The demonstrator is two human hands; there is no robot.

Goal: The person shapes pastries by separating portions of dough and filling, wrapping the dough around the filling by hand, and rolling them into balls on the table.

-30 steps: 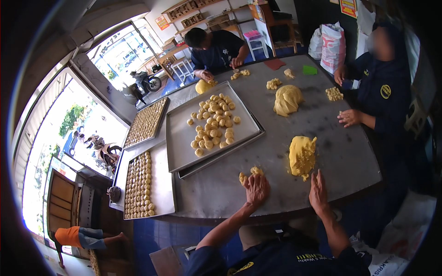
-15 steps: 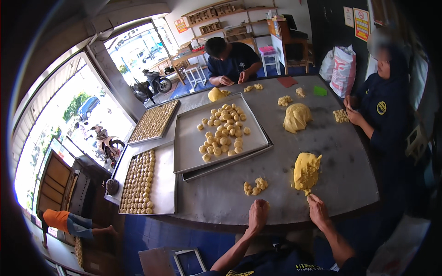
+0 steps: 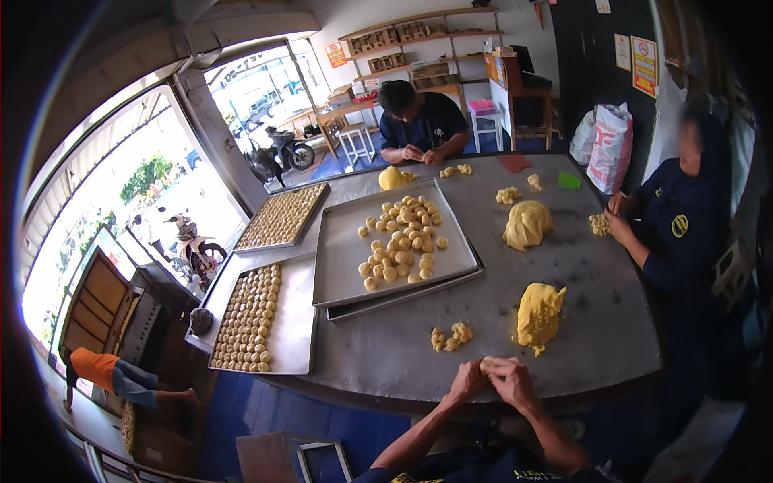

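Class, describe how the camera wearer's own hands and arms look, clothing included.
The left hand and right hand are ungloved, and nothing worn shows on the wrists. Both forearms are uncovered. At the picture's lower edge, a dark navy shirt shows with yellow and pale markings; its sleeves are mostly cut off there.

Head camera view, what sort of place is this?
Probably a small bakery or pastry workshop: round dough pieces lie in rows on a tray, a yellow dough mound sits on the metal table, and large sacks stand beyond it.
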